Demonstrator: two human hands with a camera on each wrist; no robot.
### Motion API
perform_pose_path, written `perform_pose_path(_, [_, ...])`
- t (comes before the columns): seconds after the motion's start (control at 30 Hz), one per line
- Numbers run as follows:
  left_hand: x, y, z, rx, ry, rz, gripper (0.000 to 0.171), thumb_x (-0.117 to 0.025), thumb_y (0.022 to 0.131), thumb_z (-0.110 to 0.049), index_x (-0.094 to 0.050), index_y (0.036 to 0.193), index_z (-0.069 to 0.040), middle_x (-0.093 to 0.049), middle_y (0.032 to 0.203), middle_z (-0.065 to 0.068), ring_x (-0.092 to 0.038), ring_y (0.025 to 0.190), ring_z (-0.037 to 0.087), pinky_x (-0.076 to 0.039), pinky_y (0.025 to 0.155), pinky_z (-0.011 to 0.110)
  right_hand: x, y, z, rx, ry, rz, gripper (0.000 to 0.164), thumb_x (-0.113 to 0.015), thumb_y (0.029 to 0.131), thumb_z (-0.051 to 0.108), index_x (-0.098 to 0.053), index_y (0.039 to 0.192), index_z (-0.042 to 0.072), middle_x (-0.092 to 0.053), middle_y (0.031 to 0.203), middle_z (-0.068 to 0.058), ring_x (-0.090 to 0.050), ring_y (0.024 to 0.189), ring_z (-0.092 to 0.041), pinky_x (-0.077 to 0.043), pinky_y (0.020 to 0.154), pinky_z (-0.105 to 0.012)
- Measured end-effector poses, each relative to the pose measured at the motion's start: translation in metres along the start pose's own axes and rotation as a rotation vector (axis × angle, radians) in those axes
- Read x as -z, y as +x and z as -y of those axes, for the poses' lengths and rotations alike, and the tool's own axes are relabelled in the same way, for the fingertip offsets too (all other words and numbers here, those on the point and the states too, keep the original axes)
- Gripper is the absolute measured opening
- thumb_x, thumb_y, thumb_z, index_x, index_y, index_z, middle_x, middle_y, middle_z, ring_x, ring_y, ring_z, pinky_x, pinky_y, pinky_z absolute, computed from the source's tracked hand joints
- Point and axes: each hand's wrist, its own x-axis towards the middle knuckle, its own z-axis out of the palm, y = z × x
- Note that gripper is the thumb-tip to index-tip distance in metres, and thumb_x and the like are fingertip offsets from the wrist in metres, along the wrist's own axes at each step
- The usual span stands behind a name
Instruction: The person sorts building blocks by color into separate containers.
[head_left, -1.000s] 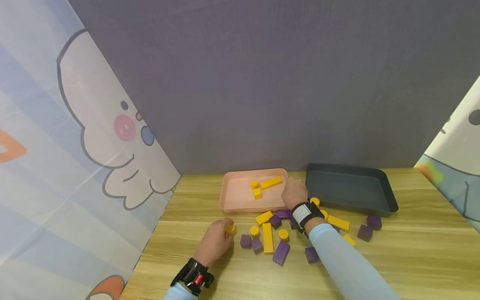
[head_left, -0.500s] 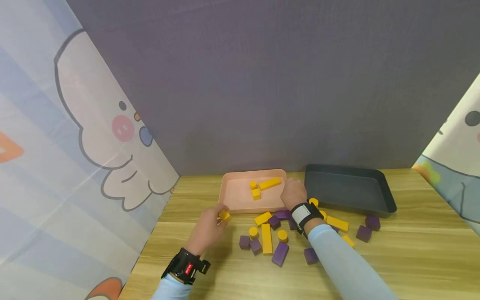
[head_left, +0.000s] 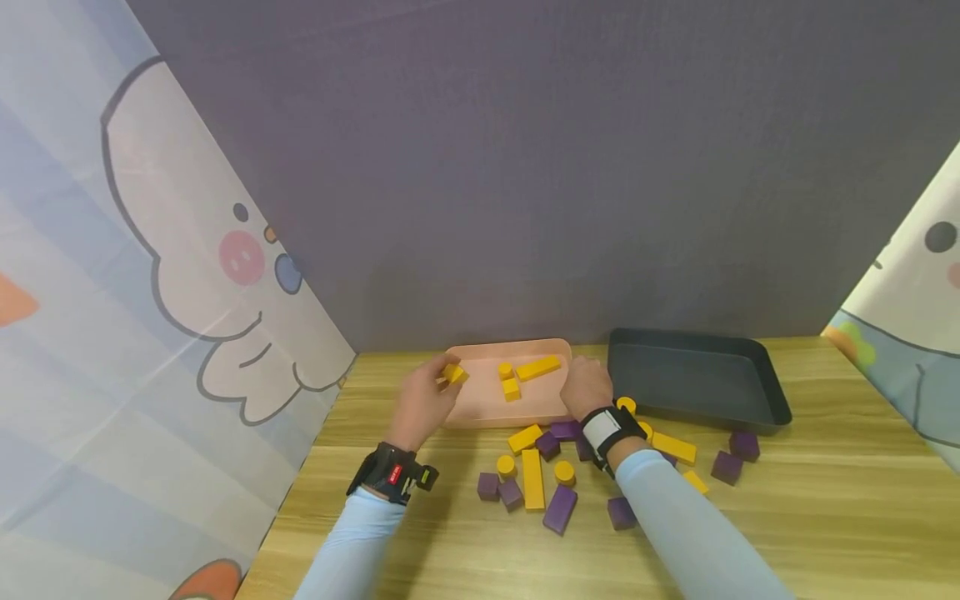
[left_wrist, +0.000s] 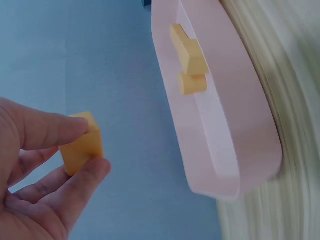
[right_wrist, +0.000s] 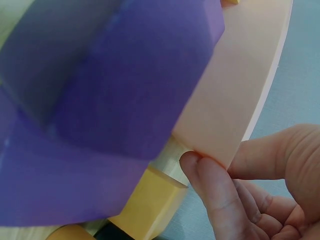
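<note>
My left hand [head_left: 420, 407] is over the left end of the pink tray [head_left: 480, 410], pinching a yellow block [head_left: 454, 374] between thumb and fingers. The left wrist view shows that block [left_wrist: 82, 150] held apart from the tray wall [left_wrist: 255, 125]. Inside the tray lie a yellow cylinder [head_left: 506, 369], a yellow cube [head_left: 511, 390] and a long yellow block [head_left: 538, 367]. At the tray's right end, my right hand [head_left: 587, 388] holds its edge; the right wrist view has thumb and fingers [right_wrist: 215, 190] pinching the wall at a corner.
A dark grey tray [head_left: 697, 379] stands to the right of the pink one. In front of both, several yellow and purple blocks lie scattered, among them a long yellow block [head_left: 533, 480] and a purple block [head_left: 560, 510]. A grey wall [head_left: 480, 208] rises behind the trays.
My left hand has lifted the yellow block from near the table's left part and carried it forward to over the pink tray's left end. The right hand stays at the tray's edge.
</note>
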Motion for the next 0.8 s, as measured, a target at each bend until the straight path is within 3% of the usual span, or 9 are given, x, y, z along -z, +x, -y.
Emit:
perform_pose_path(0.2, [-0.024, 0.028, 0.005, -0.007, -0.036, -0.026, 0.032, -0.073, 0.091, 0.001, -0.07, 0.123, -0.004, -0.073, 0.125, 0.016, -0.071, 0.114, 0.034, -0.062, 0.092, 0.043, -0.002, 0.002, -0.003, 0.002, -0.001, -0.012, 0.035, -0.076, 0.084, 0.008, -0.071, 0.113, -0.011, -0.076, 0.099, -0.025, -0.074, 0.086, -0.035, -0.064, 0.083, -0.05])
perform_pose_path(0.43, [-0.045, 0.052, 0.018, 0.035, -0.022, -0.062, 0.034, -0.07, 0.087, 0.008, -0.072, 0.12, 0.0, -0.075, 0.118, 0.018, -0.072, 0.108, 0.033, -0.062, 0.093, 0.044, -0.004, 0.002, 0.001, -0.029, 0.009, -0.005, 0.034, -0.077, 0.085, 0.008, -0.072, 0.113, -0.01, -0.076, 0.098, -0.022, -0.072, 0.082, -0.031, -0.064, 0.082, -0.049])
perform_pose_path(0.8, [-0.076, 0.072, 0.042, 0.127, 0.025, -0.007, 0.037, -0.075, 0.082, 0.01, -0.073, 0.117, -0.002, -0.076, 0.119, 0.018, -0.071, 0.111, 0.034, -0.058, 0.101, 0.045, -0.005, 0.002, 0.0, -0.021, 0.011, -0.02, 0.032, -0.077, 0.084, 0.007, -0.072, 0.111, -0.009, -0.076, 0.097, -0.022, -0.072, 0.082, -0.031, -0.064, 0.081, -0.048])
